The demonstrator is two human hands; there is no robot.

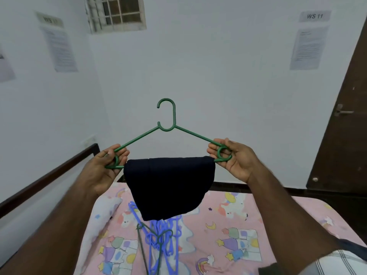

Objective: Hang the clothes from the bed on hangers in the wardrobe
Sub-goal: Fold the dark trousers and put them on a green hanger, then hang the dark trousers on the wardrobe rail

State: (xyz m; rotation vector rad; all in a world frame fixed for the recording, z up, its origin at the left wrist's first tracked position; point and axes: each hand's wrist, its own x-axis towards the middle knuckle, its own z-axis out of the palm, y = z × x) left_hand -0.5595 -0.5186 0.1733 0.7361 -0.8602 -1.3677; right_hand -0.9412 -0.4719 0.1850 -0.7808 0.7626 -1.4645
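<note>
A green plastic hanger [166,124] is held up in front of me, hook upward. A folded dark navy garment [168,185] drapes over its lower bar. My left hand [107,167] grips the hanger's left end, fingers curled round the loop there. My right hand [232,157] pinches the right end at its loop. Below, on the bed with the pink cartoon sheet [228,231], lies a heap of blue hangers [162,241] with a dark green one among them. The wardrobe is out of view.
A white pillow [103,215] lies at the bed's left side by a dark bed rail [49,175]. A dark brown door [345,126] with a handle stands at the right. White walls carry paper notices, and a barred window [117,12] is high up.
</note>
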